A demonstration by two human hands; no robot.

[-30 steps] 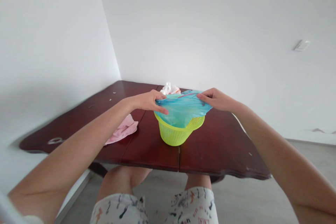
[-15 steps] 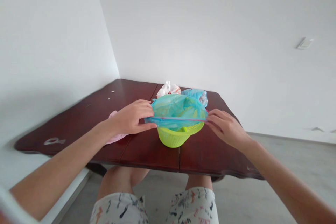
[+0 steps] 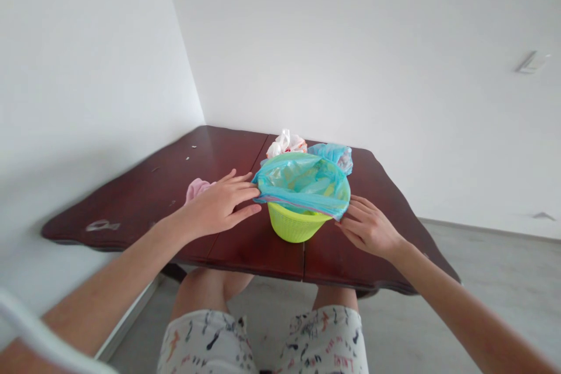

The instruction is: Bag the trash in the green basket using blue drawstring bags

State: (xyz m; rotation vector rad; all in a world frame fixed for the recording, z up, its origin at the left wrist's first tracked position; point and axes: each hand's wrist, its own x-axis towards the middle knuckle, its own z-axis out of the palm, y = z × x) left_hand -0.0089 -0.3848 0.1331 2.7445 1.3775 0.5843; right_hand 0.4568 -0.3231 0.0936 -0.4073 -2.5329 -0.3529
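A lime-green perforated plastic basket (image 3: 294, 225) stands upright near the table's front edge. A thin blue plastic bag (image 3: 302, 194) lines it, and the bag's edge is folded over the front of the rim. At the left of the rim, my left hand (image 3: 225, 201) rests its outstretched fingers against the bag, thumb apart. On the other side, my right hand (image 3: 370, 227) pinches the bag's edge between thumb and fingers, just below the rim. The basket's floor is covered by the crumpled bag.
Behind the basket lie a white crumpled plastic bag (image 3: 287, 144) and a blue bundled bag (image 3: 335, 155). A pink cloth (image 3: 199, 189) sits beyond my left wrist. The dark red wooden table (image 3: 249, 248) meets white walls at the back and left.
The bag's front edge, stretched straight across the basket's opening before, now sits down over the front rim. My right hand has moved lower; the left hand's fingers have spread.
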